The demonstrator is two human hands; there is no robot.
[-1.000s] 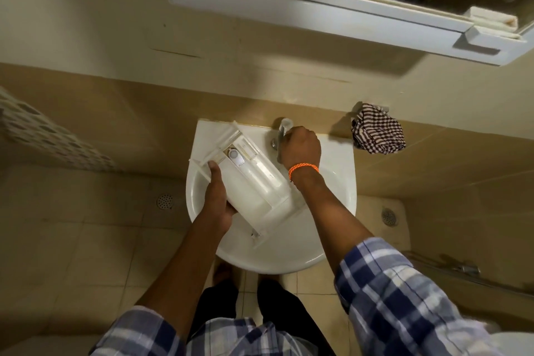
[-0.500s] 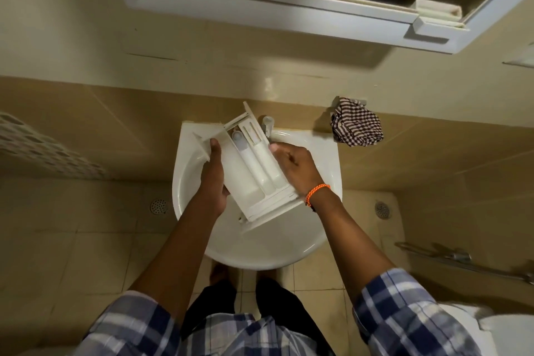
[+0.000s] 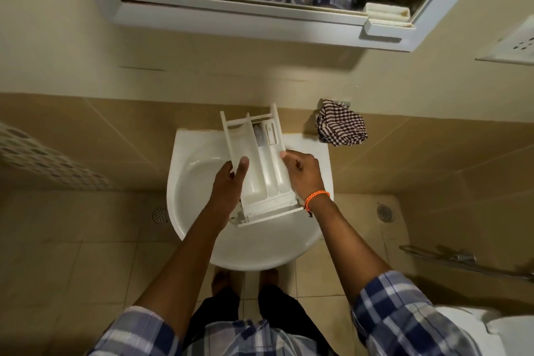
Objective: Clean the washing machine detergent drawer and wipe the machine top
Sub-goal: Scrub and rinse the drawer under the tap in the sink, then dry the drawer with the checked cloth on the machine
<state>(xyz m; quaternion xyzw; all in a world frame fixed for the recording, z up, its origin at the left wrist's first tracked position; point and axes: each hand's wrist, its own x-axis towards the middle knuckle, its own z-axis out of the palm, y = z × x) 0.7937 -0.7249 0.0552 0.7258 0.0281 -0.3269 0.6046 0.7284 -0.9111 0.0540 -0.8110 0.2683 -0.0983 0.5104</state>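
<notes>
Head view shows a white detergent drawer [image 3: 261,170] held over the white sink [image 3: 260,251], with its open compartments facing up and its far end pointing to 12 o'clock. Left hand [image 3: 228,185] grips its left wall at 9 o'clock, fingers curled around it, and right hand [image 3: 304,173] grasps the right wall at 3 o'clock. At 2 o'clock of the sink a checked cloth [image 3: 341,127] hangs on the tiled wall.
</notes>
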